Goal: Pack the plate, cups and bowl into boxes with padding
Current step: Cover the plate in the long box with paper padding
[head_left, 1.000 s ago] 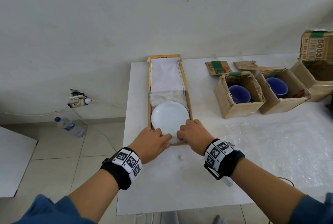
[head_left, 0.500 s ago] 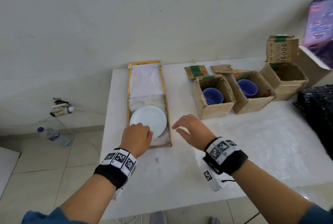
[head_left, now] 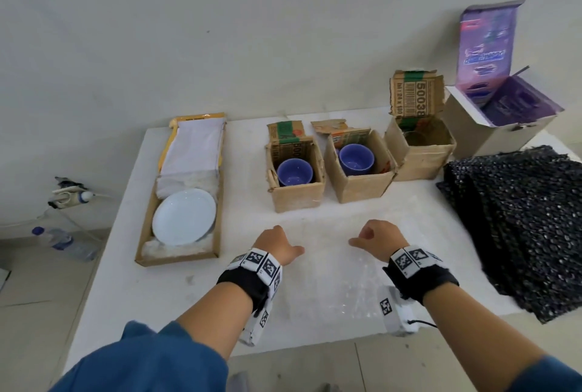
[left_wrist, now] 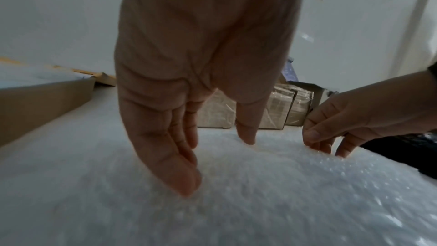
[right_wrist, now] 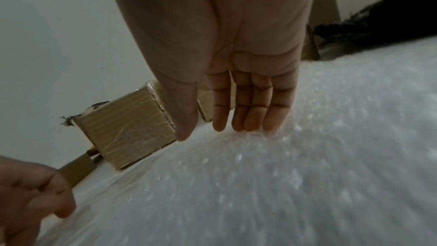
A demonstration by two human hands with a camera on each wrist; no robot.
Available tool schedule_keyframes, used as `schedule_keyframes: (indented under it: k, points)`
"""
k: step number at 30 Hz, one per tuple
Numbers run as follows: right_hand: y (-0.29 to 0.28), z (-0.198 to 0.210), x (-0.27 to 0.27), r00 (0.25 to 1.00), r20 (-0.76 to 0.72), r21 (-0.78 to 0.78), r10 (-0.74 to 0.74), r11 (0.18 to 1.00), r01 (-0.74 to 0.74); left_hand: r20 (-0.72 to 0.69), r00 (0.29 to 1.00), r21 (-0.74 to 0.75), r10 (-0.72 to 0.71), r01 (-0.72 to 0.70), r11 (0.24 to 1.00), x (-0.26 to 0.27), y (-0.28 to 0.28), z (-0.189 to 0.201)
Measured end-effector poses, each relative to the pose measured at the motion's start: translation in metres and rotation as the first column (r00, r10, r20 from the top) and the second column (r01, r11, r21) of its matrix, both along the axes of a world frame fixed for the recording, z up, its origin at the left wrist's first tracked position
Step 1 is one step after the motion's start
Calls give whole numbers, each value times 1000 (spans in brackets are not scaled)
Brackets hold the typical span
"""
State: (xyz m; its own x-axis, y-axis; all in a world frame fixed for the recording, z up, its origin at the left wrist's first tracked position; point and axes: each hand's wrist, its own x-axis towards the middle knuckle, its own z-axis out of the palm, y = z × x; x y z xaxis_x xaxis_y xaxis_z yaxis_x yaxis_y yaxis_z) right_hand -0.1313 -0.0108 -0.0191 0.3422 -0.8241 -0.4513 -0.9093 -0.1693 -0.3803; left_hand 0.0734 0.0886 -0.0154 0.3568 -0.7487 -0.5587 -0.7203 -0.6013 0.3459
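Observation:
A white plate (head_left: 184, 216) lies on white padding in a flat cardboard box (head_left: 178, 257) at the table's left. Two blue cups (head_left: 295, 172) (head_left: 356, 155) sit one each in two small open cardboard boxes. In front of them a clear bubble wrap sheet (head_left: 330, 275) is spread on the table. My left hand (head_left: 277, 245) (left_wrist: 212, 156) points down with straight fingers (left_wrist: 187, 184), their tips touching the sheet. My right hand (head_left: 376, 242) (right_wrist: 212, 128) does the same a little to the right, holding nothing.
A third small cardboard box (head_left: 420, 152) stands open behind the sheet, its contents unclear. An open purple-lined box (head_left: 504, 117) is at the far right. A stack of black bubble wrap (head_left: 519, 228) covers the right side. A bottle (head_left: 63, 242) lies on the floor at left.
Both hands have left the plate's box and moved right, down onto the clear bubble wrap. The head view has swung right, showing the purple box and black wrap.

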Motion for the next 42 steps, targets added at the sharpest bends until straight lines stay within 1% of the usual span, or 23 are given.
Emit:
schedule_keyframes:
  k: [4, 6, 8, 9, 11, 12, 14, 16, 19, 20, 22, 23, 24, 25, 26, 27, 29, 30, 32, 35, 37, 38, 42]
  points:
    - [-1, -13, -7, 997, 71, 1, 32, 999, -32, -62, 969, 13, 240, -239, 971, -12, 2, -4]
    - [0, -17, -10, 994, 105, 9, 37, 999, -38, -169, 908, -39, 383, -394, 918, -14, 4, 0]
    - [-1, -18, -12, 990, 132, 23, 49, 998, -53, -387, 783, -71, 487, -552, 830, -18, 4, 4]
    - [-2, -16, -13, 988, 144, 37, 54, 998, -60, -504, 705, -57, 499, -604, 795, -22, 2, 10]
    - [-3, -7, -15, 982, 183, 103, 44, 993, -63, -681, 566, -18, 465, -647, 762, -34, -7, 23]
    - [-4, 0, -17, 974, 224, 146, 20, 988, -53, -728, 534, -22, 430, -645, 764, -41, -14, 29]
    - [-6, 15, -21, 930, 345, 281, -129, 959, 29, -737, 571, -64, 362, -592, 803, -59, -28, 40]
    - [-7, 31, -26, 853, 430, 448, -296, 890, 83, -730, 618, -97, 291, -515, 852, -79, -41, 47]
    - [-11, 42, -40, 766, 506, 580, -396, 814, 38, -775, 592, -70, 220, -428, 901, -106, -52, 50]
    - [-13, 41, -45, 742, 527, 592, -415, 806, 31, -789, 572, -59, 223, -433, 899, -113, -55, 49]
    - [-18, 32, -58, 683, 550, 606, -480, 793, 69, -812, 516, -38, 273, -513, 857, -121, -58, 42]
    - [-22, 26, -63, 655, 550, 601, -518, 790, 119, -794, 529, -58, 299, -556, 829, -123, -59, 35]
    - [-26, 20, -69, 637, 546, 577, -545, 795, 185, -722, 616, -115, 316, -557, 822, -122, -60, 26]
    - [-31, 12, -76, 641, 533, 521, -552, 811, 264, -599, 736, -186, 313, -509, 841, -119, -61, 18]
    - [-36, 4, -82, 673, 509, 438, -537, 835, 335, -461, 832, -220, 309, -444, 869, -117, -61, 10]
    - [-40, -5, -88, 728, 470, 332, -500, 864, 379, -358, 882, -219, 306, -398, 891, -116, -60, 4]
    - [-44, -18, -97, 830, 372, 161, -415, 910, 383, -295, 906, -141, 303, -355, 924, -115, -61, -4]
    - [-44, -23, -99, 850, 342, 134, -401, 916, 378, -296, 907, -91, 299, -339, 936, -115, -63, -8]
    - [-43, -29, -102, 851, 340, 127, -399, 917, 379, -302, 905, -44, 300, -328, 944, -116, -68, -16]
    - [-44, -30, -103, 848, 365, 130, -385, 923, 363, -394, 876, -76, 278, -333, 940, -119, -74, -23]
    - [-44, -25, -106, 828, 391, 166, -402, 916, 367, -523, 812, -77, 260, -349, 934, -123, -74, -17]
    - [-43, -22, -107, 809, 415, 180, -416, 909, 375, -600, 760, -68, 248, -357, 932, -125, -74, -11]
    - [-43, 6, -107, 766, 523, 104, -374, 920, 378, -812, 579, -143, 69, -312, 939, -121, -66, 31]
